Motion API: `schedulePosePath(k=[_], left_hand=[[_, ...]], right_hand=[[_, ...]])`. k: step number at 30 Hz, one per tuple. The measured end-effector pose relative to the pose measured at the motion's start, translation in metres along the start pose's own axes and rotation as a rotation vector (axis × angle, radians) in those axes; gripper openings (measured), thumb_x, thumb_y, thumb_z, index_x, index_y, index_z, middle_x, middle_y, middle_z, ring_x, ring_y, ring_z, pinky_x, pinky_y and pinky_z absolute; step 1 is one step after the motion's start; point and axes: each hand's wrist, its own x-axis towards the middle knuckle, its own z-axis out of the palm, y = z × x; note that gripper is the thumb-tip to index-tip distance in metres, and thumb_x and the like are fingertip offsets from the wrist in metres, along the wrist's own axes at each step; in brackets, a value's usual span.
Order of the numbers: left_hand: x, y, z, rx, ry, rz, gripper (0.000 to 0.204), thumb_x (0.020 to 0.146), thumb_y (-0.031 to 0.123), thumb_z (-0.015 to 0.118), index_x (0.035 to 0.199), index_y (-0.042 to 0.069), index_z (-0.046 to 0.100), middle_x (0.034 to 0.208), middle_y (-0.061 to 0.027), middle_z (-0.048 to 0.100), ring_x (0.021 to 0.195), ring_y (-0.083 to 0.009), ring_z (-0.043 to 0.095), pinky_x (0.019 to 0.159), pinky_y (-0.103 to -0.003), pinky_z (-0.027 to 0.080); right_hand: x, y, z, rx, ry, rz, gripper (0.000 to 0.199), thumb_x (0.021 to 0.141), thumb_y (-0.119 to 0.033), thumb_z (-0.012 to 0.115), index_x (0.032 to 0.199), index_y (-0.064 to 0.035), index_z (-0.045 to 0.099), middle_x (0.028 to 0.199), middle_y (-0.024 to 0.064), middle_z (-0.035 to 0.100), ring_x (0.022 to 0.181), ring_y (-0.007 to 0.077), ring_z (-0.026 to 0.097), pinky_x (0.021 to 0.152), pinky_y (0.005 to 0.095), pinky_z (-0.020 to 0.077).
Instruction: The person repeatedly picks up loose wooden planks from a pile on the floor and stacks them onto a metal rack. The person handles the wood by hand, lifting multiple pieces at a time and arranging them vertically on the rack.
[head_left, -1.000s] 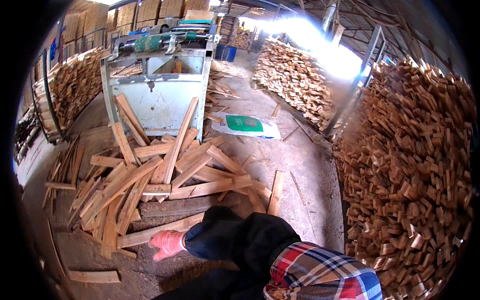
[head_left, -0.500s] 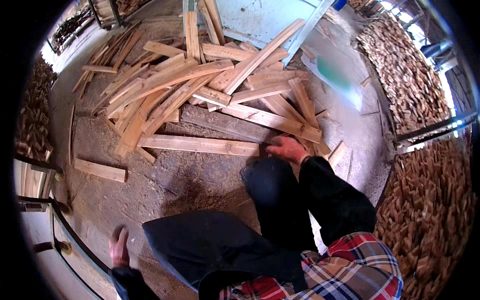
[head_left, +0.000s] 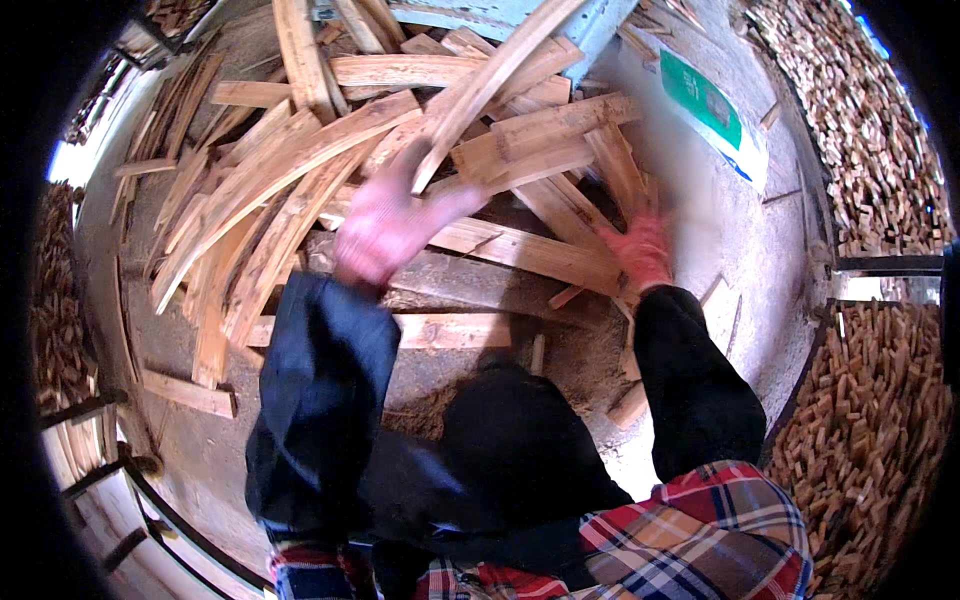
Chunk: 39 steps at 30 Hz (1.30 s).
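Note:
My left hand (head_left: pixel 385 230), in a pinkish glove and blurred, reaches over the middle of a heap of sawn wood strips. Its fingers and thumb are spread, with nothing seen held. A long slanting strip (head_left: pixel 490 95) has its lower end close to those fingers. My right hand (head_left: pixel 640 252), in a reddish glove, is at the heap's right side with fingers apart. It lies by the right end of a long flat board (head_left: pixel 530 248) and just below a short upright-lying piece (head_left: pixel 615 165). Whether it presses on either is hard to tell.
A pale blue metal panel (head_left: pixel 600 35) stands behind the heap. At right lies a white and green sack (head_left: pixel 715 115). Large stacks of cut wood (head_left: pixel 860 400) line the right side. A metal-framed rack (head_left: pixel 130 500) is at lower left, and a loose short strip (head_left: pixel 188 393) lies on the floor.
My left hand has swung from the low left up over the heap. My right hand has moved up and right, off the floor by the knee. The view has shifted closer to the heap.

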Motion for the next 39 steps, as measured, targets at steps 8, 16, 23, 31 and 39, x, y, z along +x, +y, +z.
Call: schedulePosePath(k=[8, 16, 23, 31, 39], left_hand=[[0.144, -0.020, 0.113, 0.333, -0.317, -0.099, 0.099, 0.067, 0.048, 0.076, 0.142, -0.004, 0.037, 0.132, -0.0276, 0.053, 0.124, -0.0362, 0.052, 0.106, -0.038, 0.040], [0.101, -0.101, 0.117, 0.149, -0.410, -0.343, 0.093, 0.062, 0.055, 0.077, 0.127, -0.007, 0.050, 0.116, -0.0274, 0.062, 0.107, -0.0346, 0.062, 0.094, -0.039, 0.047], [-0.110, -0.109, 0.118, -0.326, -0.340, -0.694, 0.085, 0.063, 0.042, 0.085, 0.125, -0.005, 0.049, 0.109, -0.0208, 0.064, 0.103, -0.0268, 0.062, 0.092, -0.036, 0.048], [-0.136, -0.142, 0.129, -0.205, -0.414, -0.701, 0.084, 0.072, 0.049, 0.075, 0.134, -0.002, 0.049, 0.117, -0.0222, 0.063, 0.111, -0.0322, 0.061, 0.096, -0.039, 0.047], [-0.133, -0.155, 0.160, -1.022, -0.415, -0.641, 0.077, 0.083, 0.054, 0.069, 0.135, 0.000, 0.050, 0.125, -0.0099, 0.057, 0.111, -0.0189, 0.054, 0.098, -0.033, 0.042]], right_hand=[[0.043, 0.103, 0.058, 0.409, -0.352, 0.224, 0.092, 0.065, -0.052, 0.081, 0.133, -0.0010, 0.045, 0.127, 0.0245, 0.058, 0.117, 0.0376, 0.056, 0.099, 0.0421, 0.0456], [0.052, 0.081, 0.028, 0.535, -0.170, -0.001, 0.086, 0.062, -0.033, 0.088, 0.131, -0.0012, 0.047, 0.116, 0.0173, 0.065, 0.108, 0.0301, 0.062, 0.094, 0.0379, 0.0489], [0.069, -0.010, -0.067, 0.624, -0.044, -0.284, 0.081, 0.065, -0.044, 0.085, 0.126, -0.0019, 0.054, 0.117, 0.0147, 0.066, 0.106, 0.0261, 0.063, 0.092, 0.0374, 0.0502], [0.085, 0.017, 0.009, 0.390, -0.626, -0.166, 0.065, 0.081, -0.050, 0.070, 0.124, -0.0024, 0.060, 0.117, 0.0109, 0.067, 0.105, 0.0238, 0.064, 0.093, 0.0368, 0.0488], [0.020, 0.006, 0.056, 1.400, -1.157, 0.333, 0.041, 0.092, -0.037, 0.061, 0.121, -0.0084, 0.064, 0.119, 0.0084, 0.066, 0.109, 0.0210, 0.062, 0.098, 0.0376, 0.0464]])
